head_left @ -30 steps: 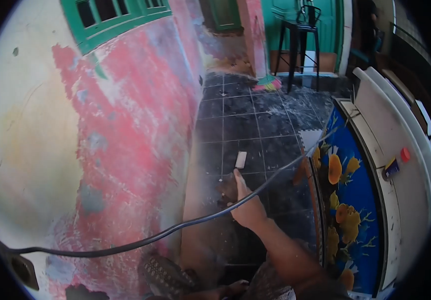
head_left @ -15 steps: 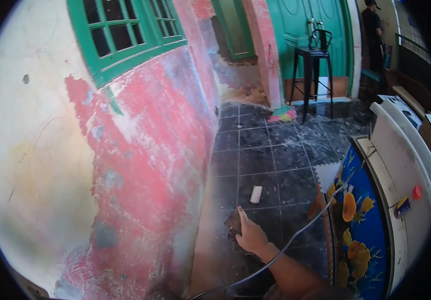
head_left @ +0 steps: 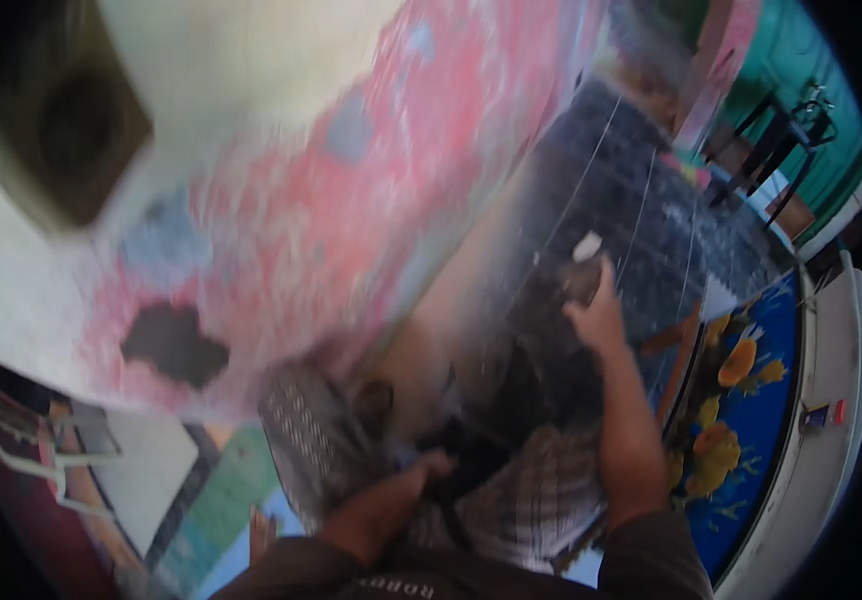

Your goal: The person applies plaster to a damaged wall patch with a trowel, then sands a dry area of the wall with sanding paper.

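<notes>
- Far left: a blurred, pale brown object with a dark round middle [head_left: 81, 125] looms at the upper edge, too smeared to identify.
- Left of centre: a scraped pink and cream wall [head_left: 351, 240], with a ragged dark patch [head_left: 173, 345] low down. Loose flakes could drop if this surface is knocked.
- Lower centre: patterned cloth [head_left: 316, 425] covers one bent knee. The left hand [head_left: 436, 465] sits low between the knees; motion blur means I cannot tell whether it grips anything.
- Centre to right: dark floor tiles [head_left: 621, 190], with a pale haze near the wall's foot. If that is dust, it could make footing slick and get into the eyes.
- Right of centre: a brown block [head_left: 581, 283] is held in the right hand [head_left: 603, 312], above the floor. A dusty or loose grip could let it slip. Its underside is hidden and its material unclear.
- Just beyond the block: a white piece [head_left: 587, 246] on the floor, which a careless reach could knock away.
- Far right: a blue panel with yellow coral shapes [head_left: 741, 365]; a swinging right elbow could bump it. A small container [head_left: 814, 416] beyond has an unreadable label.
</notes>
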Tool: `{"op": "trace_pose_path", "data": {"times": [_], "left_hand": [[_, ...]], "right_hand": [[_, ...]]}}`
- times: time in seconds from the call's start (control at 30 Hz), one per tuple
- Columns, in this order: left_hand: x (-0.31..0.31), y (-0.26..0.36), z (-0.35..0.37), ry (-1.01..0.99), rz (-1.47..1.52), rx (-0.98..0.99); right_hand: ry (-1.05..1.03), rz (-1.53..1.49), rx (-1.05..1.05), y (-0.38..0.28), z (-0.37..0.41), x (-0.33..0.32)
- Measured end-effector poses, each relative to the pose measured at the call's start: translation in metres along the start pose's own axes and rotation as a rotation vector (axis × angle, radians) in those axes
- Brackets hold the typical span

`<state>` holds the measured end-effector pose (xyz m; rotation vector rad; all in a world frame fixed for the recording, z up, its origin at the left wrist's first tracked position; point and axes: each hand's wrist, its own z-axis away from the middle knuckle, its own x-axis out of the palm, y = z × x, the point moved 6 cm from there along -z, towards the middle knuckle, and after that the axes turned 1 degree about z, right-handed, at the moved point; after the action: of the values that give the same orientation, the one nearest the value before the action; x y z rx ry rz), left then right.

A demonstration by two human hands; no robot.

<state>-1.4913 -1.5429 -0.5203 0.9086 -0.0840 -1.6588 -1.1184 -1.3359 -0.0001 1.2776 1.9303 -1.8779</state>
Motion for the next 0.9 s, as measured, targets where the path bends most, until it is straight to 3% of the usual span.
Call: {"op": "trace_pose_path", "data": {"times": [0.03,0.07,0.1,0.13,0.17,0.27,0.33,0.4,0.53,0.6,0.7,0.77,0.9], "left_hand": [[-0.019,-0.010,0.008,0.080,0.385,-0.323],[-0.082,0.020,0.058,-0.005,0.444,-0.328],[-0.135,0.043,0.088,0.217,0.431,-0.343],[-0.140,0.025,0.071,0.498,0.465,-0.316],[-0.185,0.059,0.106,0.526,0.646,-0.377],[-0.229,0.090,0.130,0.734,0.692,-0.375],[-0.240,0.112,0.131,0.735,0.873,-0.313],[-0.259,0.147,0.145,0.841,0.833,-0.205],[-0.297,0.215,0.189,0.720,1.064,0.011],[-0.318,0.240,0.229,0.867,0.895,0.290],[-0.360,0.265,0.326,0.838,0.941,0.525],[-0.385,0.258,0.400,0.845,0.916,0.610],[-0.382,0.167,0.482,1.155,0.799,0.498]], "right_hand": [[-0.021,0.037,0.000,-0.006,0.007,-0.005],[-0.037,0.071,-0.006,-0.014,0.015,-0.012],[-0.035,0.061,-0.045,-0.009,0.018,-0.014],[-0.019,0.048,-0.089,-0.005,0.018,-0.017],[-0.038,0.054,-0.049,0.001,0.024,-0.018],[-0.061,0.008,0.039,0.001,0.025,-0.026],[-0.028,0.010,0.031,0.020,0.021,-0.028],[-0.033,-0.015,0.034,0.019,0.019,-0.030],[-0.047,-0.145,0.063,0.043,0.009,-0.029],[-0.082,-0.128,0.072,0.041,0.009,-0.030],[-0.121,-0.145,0.087,0.055,0.007,-0.024],[-0.148,-0.125,0.115,0.066,0.006,-0.020],[-0.143,-0.056,0.186,0.106,0.013,-0.012]]}}
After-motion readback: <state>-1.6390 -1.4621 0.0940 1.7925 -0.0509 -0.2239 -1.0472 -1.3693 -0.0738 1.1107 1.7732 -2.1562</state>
